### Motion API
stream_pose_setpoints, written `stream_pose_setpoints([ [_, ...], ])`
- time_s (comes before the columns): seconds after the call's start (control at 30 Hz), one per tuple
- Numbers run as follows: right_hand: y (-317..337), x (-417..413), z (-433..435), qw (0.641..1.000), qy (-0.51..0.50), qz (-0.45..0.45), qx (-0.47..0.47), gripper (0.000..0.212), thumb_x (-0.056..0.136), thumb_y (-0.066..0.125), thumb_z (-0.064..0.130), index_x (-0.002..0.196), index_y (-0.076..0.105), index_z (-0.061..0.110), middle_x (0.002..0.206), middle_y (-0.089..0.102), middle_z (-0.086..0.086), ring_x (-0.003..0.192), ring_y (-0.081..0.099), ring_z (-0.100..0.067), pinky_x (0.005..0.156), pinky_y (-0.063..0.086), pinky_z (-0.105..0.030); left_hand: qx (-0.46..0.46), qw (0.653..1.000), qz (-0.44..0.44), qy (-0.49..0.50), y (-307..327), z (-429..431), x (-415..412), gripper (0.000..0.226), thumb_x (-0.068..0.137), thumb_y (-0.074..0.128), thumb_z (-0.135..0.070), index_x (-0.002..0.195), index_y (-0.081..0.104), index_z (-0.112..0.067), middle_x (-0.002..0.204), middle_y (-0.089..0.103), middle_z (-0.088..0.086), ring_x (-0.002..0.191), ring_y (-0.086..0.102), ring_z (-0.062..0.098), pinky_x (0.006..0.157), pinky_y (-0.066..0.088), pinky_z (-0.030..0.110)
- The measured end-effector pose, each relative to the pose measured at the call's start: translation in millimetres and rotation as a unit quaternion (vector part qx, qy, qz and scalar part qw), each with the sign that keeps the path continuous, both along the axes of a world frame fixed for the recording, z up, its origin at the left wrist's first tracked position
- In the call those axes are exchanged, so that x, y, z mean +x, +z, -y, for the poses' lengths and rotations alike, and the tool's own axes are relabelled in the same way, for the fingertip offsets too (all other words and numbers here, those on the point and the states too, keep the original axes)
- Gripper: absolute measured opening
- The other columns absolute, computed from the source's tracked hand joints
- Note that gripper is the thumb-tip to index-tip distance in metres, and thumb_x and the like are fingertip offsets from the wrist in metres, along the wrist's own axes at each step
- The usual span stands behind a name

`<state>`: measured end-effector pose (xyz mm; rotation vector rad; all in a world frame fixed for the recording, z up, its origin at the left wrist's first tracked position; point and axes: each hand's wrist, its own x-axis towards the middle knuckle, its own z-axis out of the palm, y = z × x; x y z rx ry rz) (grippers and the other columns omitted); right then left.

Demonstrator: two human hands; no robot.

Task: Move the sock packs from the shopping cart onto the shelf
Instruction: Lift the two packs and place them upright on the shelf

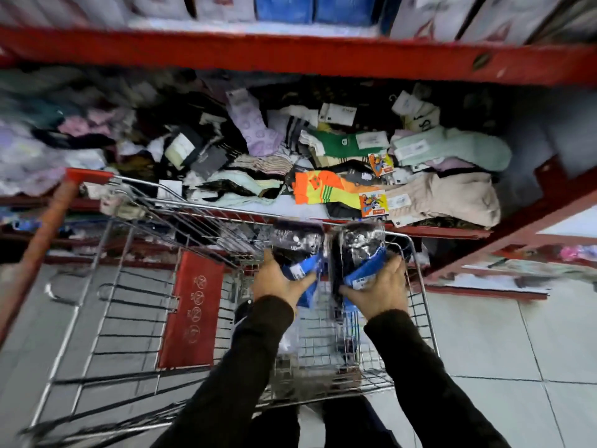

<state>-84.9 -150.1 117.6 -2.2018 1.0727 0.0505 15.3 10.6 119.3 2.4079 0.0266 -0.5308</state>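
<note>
My left hand point(277, 281) grips a dark sock pack point(295, 245) with a blue label, wrapped in clear plastic. A second dark pack point(358, 250) with the same blue label sits in my right hand point(378, 291). Both packs are lifted above the far right end of the wire shopping cart point(135, 305), near its rim and just short of the shelf. More packs point(310, 350) lie low in the cart basket, blurred. The red shelf point(452, 232) ahead holds a loose heap of socks point(323, 166) in many colours.
A red upper shelf beam point(290, 56) runs overhead with white and blue boxes point(284, 8) on it. The cart's red handle point(87, 176) points toward the shelf at left; a red child-seat flap point(193, 312) hangs inside. Grey tiled floor point(517, 344) lies to the right.
</note>
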Motion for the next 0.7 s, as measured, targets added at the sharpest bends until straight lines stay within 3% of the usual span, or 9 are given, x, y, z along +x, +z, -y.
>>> stream_pose_setpoints([
  [0.07, 27.0, 8.0, -4.4, 0.998, -0.006, 0.059, -0.013, 0.132, 0.060, 0.090, 0.042, 0.147, 0.007, -0.014, 0.155, 0.019, -0.030, 0.146, 0.019, -0.037, 0.120, 0.015, -0.031, -0.007, 0.999, 0.043, -0.001, 32.7, -5.8, 6.9, 0.105, 0.064, 0.083, -0.058, 0.145, 0.035, -0.012, 0.128, 0.065, 0.014, 0.112, 0.065, 0.034, 0.089, 0.057, 0.041],
  [0.17, 71.4, 25.3, -8.5, 0.982, -0.016, 0.179, -0.054, 0.109, 0.054, 0.092, 0.037, 0.132, 0.029, -0.005, 0.131, 0.041, -0.019, 0.125, 0.043, -0.034, 0.109, 0.037, -0.033, -0.026, 0.993, 0.116, 0.002, 83.1, -12.0, 16.6, 0.101, 0.065, 0.083, -0.058, 0.143, 0.035, -0.016, 0.125, 0.067, 0.012, 0.112, 0.065, 0.033, 0.089, 0.055, 0.039],
  [0.23, 97.0, 36.9, -9.7, 0.970, -0.004, 0.231, -0.073, 0.101, 0.053, 0.091, 0.038, 0.126, 0.032, 0.004, 0.123, 0.042, -0.012, 0.118, 0.046, -0.029, 0.105, 0.044, -0.033, -0.039, 0.987, 0.159, 0.001, 108.5, -13.5, 22.8, 0.102, 0.066, 0.083, -0.057, 0.145, 0.033, -0.015, 0.128, 0.064, 0.012, 0.116, 0.062, 0.032, 0.093, 0.051, 0.038],
  [0.4, 159.1, 67.5, -10.7, 0.929, 0.022, 0.348, -0.121, 0.103, 0.054, 0.092, 0.034, 0.132, 0.033, 0.001, 0.127, 0.040, -0.010, 0.124, 0.042, -0.023, 0.107, 0.036, -0.024, -0.095, 0.966, 0.241, 0.003, 168.6, -15.5, 46.3, 0.110, 0.069, 0.082, -0.056, 0.153, 0.023, -0.017, 0.146, 0.050, 0.012, 0.131, 0.051, 0.030, 0.100, 0.047, 0.039],
  [0.6, 224.0, 115.1, -7.0, 0.881, 0.025, 0.445, -0.158, 0.103, 0.057, 0.092, 0.033, 0.135, 0.030, 0.005, 0.133, 0.038, -0.010, 0.127, 0.039, -0.020, 0.106, 0.026, -0.013, -0.160, 0.925, 0.344, 0.031, 234.3, -9.3, 94.6, 0.103, 0.067, 0.086, -0.049, 0.146, 0.030, -0.014, 0.138, 0.054, 0.014, 0.127, 0.052, 0.031, 0.098, 0.050, 0.042],
  [0.7, 251.5, 147.8, -0.6, 0.861, 0.022, 0.480, -0.165, 0.102, 0.060, 0.091, 0.032, 0.135, 0.027, 0.006, 0.134, 0.035, -0.010, 0.128, 0.038, -0.022, 0.106, 0.031, -0.020, -0.197, 0.906, 0.373, 0.026, 265.7, 3.1, 125.4, 0.106, 0.072, 0.085, -0.044, 0.150, 0.023, -0.007, 0.146, 0.046, 0.015, 0.135, 0.045, 0.030, 0.107, 0.042, 0.039],
])
